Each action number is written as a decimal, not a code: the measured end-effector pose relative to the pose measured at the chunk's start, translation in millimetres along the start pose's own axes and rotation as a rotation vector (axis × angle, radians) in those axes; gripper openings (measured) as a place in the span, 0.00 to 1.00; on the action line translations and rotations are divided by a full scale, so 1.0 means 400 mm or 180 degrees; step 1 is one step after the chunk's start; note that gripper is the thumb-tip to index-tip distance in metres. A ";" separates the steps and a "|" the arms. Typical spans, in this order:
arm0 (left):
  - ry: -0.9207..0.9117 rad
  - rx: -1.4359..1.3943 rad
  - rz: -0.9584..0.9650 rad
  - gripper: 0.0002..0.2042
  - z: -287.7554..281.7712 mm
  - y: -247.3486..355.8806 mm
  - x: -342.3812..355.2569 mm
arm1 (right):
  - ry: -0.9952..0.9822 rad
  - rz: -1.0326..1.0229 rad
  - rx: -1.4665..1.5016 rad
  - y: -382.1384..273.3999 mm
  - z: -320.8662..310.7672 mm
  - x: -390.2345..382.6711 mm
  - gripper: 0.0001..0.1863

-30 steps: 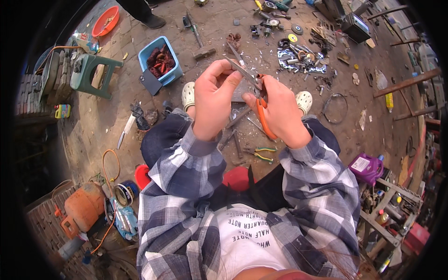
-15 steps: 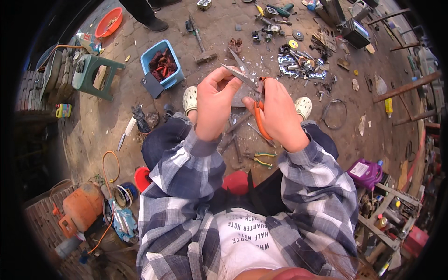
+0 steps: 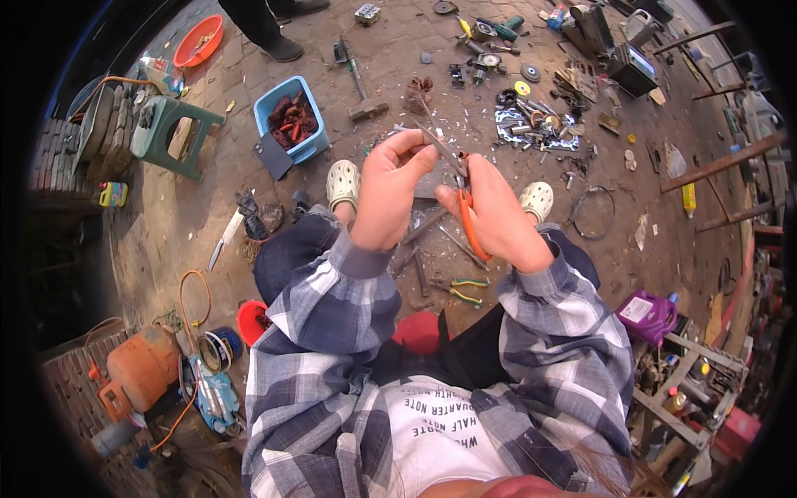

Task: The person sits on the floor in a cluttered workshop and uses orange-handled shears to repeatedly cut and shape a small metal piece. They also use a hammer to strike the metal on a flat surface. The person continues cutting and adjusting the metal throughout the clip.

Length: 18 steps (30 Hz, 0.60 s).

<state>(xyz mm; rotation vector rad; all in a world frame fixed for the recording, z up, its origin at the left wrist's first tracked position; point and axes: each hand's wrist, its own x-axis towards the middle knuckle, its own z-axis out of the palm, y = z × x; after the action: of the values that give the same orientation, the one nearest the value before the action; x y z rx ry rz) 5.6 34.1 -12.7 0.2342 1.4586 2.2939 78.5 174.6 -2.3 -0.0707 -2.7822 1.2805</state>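
Observation:
My right hand (image 3: 490, 203) grips a pair of scissors (image 3: 472, 226) by the orange handles. The grey blades point away from me and to the left, slightly apart. A small reddish-brown piece (image 3: 465, 156) shows by the right fingertips; I cannot make out its kind. Close beside the blades, my left hand (image 3: 390, 191) is closed with thumb and fingers pinched together. What it pinches, if anything, is too small to name. Below the hands lie a long metal bar (image 3: 423, 224) and pliers with yellow-green handles (image 3: 465, 289).
A blue bin (image 3: 315, 137) of dark red scraps and a hammer (image 3: 362, 91) lie ahead left. Metal parts (image 3: 535, 120) cover the ground ahead right. A green stool (image 3: 178, 133) and a knife (image 3: 226, 241) are left. A purple jug (image 3: 647, 315) stands right.
The scissor blades have come closer together, and the orange handles have drawn together in my right hand. My left hand has shifted slightly, still pinched beside the blades.

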 end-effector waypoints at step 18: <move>-0.0079 -0.0565 -0.0188 0.07 0.014 0.011 -0.007 | 0.0411 0.0304 0.2356 0.001 -0.086 0.025 0.16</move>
<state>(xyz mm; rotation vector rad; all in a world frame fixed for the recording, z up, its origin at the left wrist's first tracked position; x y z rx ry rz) 9.1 36.0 -6.0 0.1646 1.2245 2.3464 71.8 201.7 20.2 -0.2270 -2.0572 2.1394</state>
